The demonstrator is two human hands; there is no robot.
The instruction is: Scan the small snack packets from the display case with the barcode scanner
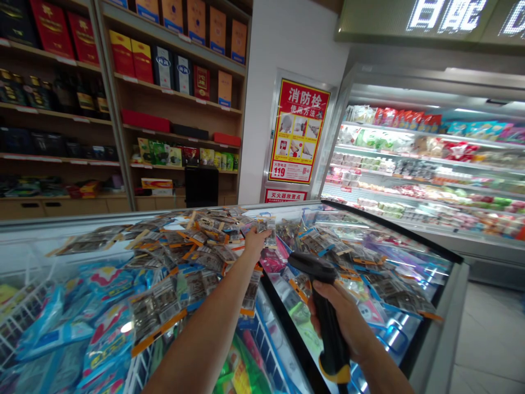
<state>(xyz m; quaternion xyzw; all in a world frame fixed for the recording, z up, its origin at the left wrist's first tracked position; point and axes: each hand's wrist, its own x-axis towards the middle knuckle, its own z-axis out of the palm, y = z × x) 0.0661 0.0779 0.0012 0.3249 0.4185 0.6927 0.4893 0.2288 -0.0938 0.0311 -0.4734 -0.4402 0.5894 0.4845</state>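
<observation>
My right hand is wrapped round the handle of a black and yellow barcode scanner, whose head points forward and left. Stretched out to the far side of the freezer, my left hand grips a small clear snack packet by its left side. Beside that hand, a loose heap of similar packets with brown contents and orange or blue edges lies on the glass lid. More packets are spread on the right-hand lid. The packets' exact contents are too small to make out.
Under the glass of the chest freezer are blue bags in white wire baskets. A dark lid edge runs between my arms. Shelves of boxes stand behind, a lit chiller to the right, and a red fire-hydrant sign between.
</observation>
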